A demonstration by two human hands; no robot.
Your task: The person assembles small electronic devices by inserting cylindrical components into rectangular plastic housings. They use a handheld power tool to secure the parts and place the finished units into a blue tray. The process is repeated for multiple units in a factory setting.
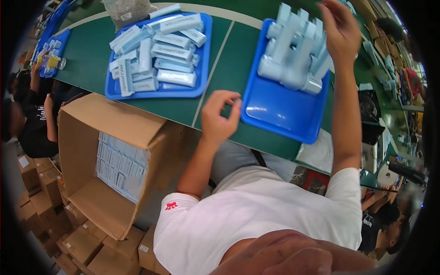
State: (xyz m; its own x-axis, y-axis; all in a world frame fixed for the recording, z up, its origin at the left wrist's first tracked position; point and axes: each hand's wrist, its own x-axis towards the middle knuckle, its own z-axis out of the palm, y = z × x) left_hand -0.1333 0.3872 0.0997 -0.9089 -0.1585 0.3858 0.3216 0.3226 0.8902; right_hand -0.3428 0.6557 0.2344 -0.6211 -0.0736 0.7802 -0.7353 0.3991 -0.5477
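Note:
My left hand [221, 114] is just left of the right blue tray [286, 124], over the green table. Its fingers curl loosely toward the thumb, with a gap between them and nothing visible inside. My right hand [343, 32] is raised at that tray's far right side. Its fingers are slightly smeared and seem apart, and I see nothing held. Several pale-blue, tube-like plastic pieces [293, 52] are packed side by side in the far part of the tray. The left blue tray [205, 59] carries a loose pile of slim light-blue packets [172, 52] with dark print.
An open cardboard carton [107, 114] with rows of light-blue boxes [120, 165] stands below the table's left edge. A clear bag of small grey pieces [128, 13] lies behind the left tray. Stacked cartons [82, 240] fill the lower left. Other people work at both sides.

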